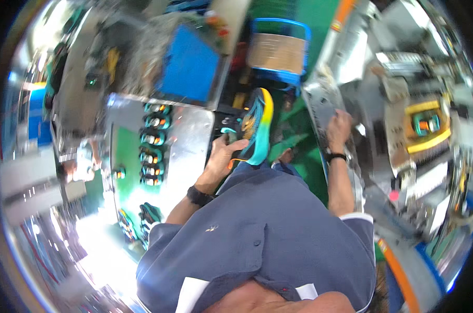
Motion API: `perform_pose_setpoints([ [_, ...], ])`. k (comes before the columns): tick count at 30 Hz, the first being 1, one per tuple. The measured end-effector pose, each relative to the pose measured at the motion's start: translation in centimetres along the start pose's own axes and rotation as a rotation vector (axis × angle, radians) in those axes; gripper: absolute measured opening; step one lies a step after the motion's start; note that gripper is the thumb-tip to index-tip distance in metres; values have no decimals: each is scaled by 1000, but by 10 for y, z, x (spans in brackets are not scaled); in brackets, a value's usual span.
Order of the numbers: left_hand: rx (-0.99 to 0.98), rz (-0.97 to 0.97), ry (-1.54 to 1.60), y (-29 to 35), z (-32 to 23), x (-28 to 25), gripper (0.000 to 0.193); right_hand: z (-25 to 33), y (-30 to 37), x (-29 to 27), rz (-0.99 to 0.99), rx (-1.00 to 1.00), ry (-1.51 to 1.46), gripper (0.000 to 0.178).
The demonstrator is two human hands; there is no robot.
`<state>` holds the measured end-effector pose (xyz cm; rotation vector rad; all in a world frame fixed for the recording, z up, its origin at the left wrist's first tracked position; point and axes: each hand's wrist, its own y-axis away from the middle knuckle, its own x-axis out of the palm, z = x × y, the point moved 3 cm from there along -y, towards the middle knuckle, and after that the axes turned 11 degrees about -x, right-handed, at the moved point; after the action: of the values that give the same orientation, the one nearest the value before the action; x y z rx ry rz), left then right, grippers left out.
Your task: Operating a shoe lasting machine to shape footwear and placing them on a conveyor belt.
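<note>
- Left hand (223, 156) clamped on teal-yellow shoe (255, 125), held over gap beside metal table (194, 141); grip's at one end, could slip.
- Right hand (338, 130) rests on machine edge (320, 104), closure unclear; pinch risk.

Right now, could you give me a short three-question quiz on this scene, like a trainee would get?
1. True or false: the left hand holds a shoe.
2. What does the right hand rest on? A) the cardboard box B) the metal edge of the machine C) the row of shoes
3. Fill in: the held shoe is teal, fading to ____ along its sole.

Key: 1 true; 2 B; 3 yellow.
</note>
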<state>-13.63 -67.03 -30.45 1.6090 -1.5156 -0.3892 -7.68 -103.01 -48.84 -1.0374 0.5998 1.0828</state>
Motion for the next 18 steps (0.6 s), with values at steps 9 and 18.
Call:
perform_pose_setpoints([
  [9, 99, -312, 197, 46, 23, -160, 35, 126, -90, -45, -172, -8, -403, 26],
  [18, 348, -727, 691, 67, 17, -408, 37, 525, -264, -109, 101, -753, -600, 19],
])
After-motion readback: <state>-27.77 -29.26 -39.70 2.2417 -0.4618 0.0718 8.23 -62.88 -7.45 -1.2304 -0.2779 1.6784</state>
